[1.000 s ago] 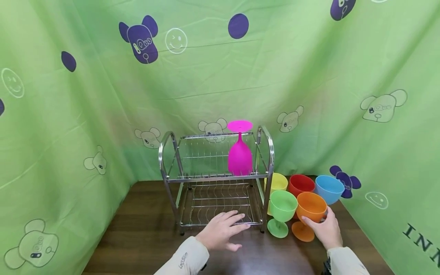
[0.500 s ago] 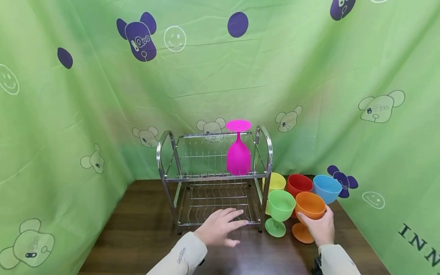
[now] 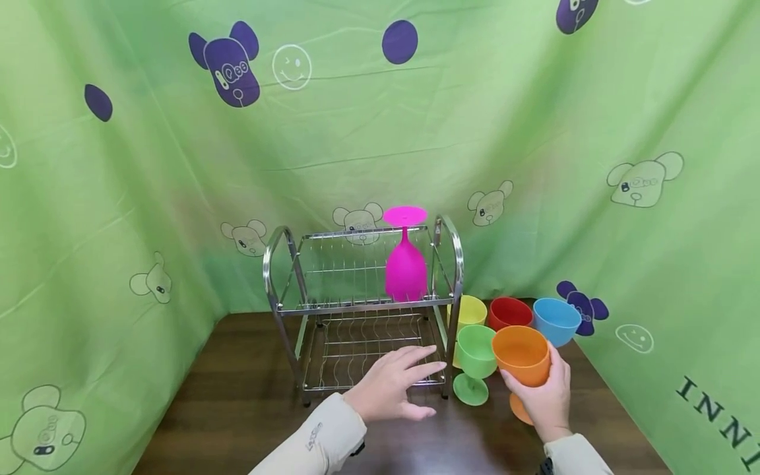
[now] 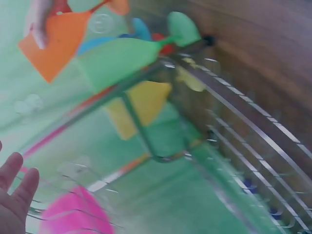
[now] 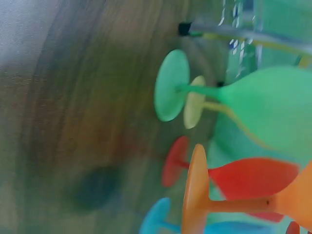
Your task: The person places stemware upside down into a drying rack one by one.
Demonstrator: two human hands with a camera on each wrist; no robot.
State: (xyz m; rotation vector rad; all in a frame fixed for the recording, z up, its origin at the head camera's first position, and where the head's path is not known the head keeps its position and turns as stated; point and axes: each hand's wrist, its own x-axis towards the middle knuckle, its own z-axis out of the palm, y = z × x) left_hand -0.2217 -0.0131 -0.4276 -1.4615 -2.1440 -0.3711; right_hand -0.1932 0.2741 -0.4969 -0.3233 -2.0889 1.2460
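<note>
An orange plastic goblet (image 3: 521, 356) is gripped at the bowl by my right hand (image 3: 547, 396), thumb in front and fingers round the right side. In the right wrist view its foot and stem (image 5: 234, 205) stand nearer the camera than the other goblets. My left hand (image 3: 394, 386) hovers before the rack's lower tier, fingers spread and holding nothing. Beside the orange goblet stands a light green goblet (image 3: 477, 353). Behind are yellow (image 3: 471, 311), red (image 3: 510, 312) and blue (image 3: 556, 320) ones. A pink goblet (image 3: 406, 270) sits upside down on the rack's upper tier.
The two-tier chrome dish rack (image 3: 363, 306) stands on a dark wooden table (image 3: 202, 396), its right post close to the yellow and green goblets. Green printed cloth (image 3: 332, 145) hangs behind and along both sides.
My right hand has closed round the orange goblet's bowl and brought it up and slightly left, toward me. My left hand stays spread before the rack. The head view has shifted slightly right.
</note>
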